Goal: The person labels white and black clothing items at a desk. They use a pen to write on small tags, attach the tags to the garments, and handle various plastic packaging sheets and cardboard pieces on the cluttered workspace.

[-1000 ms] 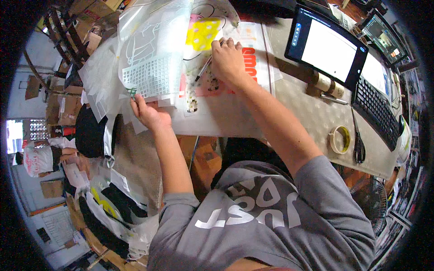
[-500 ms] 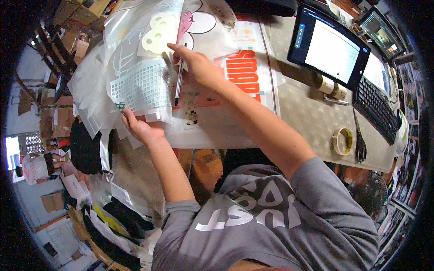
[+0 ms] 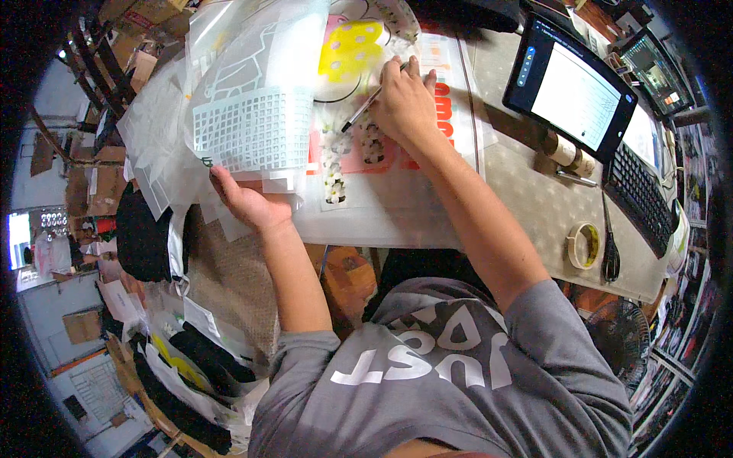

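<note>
My left hand [image 3: 256, 204] grips the near left corner of a stack of translucent film sheets [image 3: 252, 130], thumb on top. The top sheets carry a pale grid pattern and white outline shapes, and they curl up from the table. To the right, my right hand [image 3: 408, 103] is over the sheets lying flat, with a pen [image 3: 365, 108] held in it, tip toward the left. Beside the pen lie a yellow spotted print [image 3: 355, 49] and small white-flower prints [image 3: 334, 172]. Larger red lettering [image 3: 443, 99] shows just right of my right hand.
A tablet [image 3: 573, 84] leans on a cardboard roll [image 3: 569, 153] at the right, near a black keyboard [image 3: 637, 198]. A tape roll [image 3: 583, 245] and black-handled scissors [image 3: 611, 259] lie at the near right. More loose translucent sheets [image 3: 156, 126] overhang the table's left side.
My right hand has moved right with the pen, away from the raised sheets. The yellow print and flower prints show more plainly. My left hand keeps its hold on the corner.
</note>
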The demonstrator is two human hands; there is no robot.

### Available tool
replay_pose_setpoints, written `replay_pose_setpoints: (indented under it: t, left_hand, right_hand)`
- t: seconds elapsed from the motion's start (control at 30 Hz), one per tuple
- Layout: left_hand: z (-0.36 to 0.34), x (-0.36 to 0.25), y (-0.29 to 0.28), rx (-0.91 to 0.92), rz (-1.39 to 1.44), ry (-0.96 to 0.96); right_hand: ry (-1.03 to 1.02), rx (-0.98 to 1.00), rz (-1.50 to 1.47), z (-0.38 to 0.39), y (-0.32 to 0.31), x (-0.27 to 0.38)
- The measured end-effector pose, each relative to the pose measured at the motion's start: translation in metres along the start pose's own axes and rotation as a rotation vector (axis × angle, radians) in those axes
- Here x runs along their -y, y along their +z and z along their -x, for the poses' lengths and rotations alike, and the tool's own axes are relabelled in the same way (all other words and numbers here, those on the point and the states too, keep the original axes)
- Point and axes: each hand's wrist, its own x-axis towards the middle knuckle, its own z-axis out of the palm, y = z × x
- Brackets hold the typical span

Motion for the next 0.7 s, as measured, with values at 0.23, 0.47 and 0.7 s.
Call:
replay_pose_setpoints:
  t: [0.23,0.47,0.7]
  left_hand:
    - [0.002,-0.002,0.000,0.039,0.008,0.004]
    - [0.037,0.037,-0.016,0.564,-0.368,0.317]
    - [0.036,0.018,-0.015,1.128,-1.512,0.434]
  right_hand:
    - [0.153,0.077,-0.548,-0.027,-0.030,0.025]
    - [0.084,-0.077,-0.880,-0.055,-0.023,0.098]
    - [0.525,-0.123,-1.146,-0.033,-0.025,0.021]
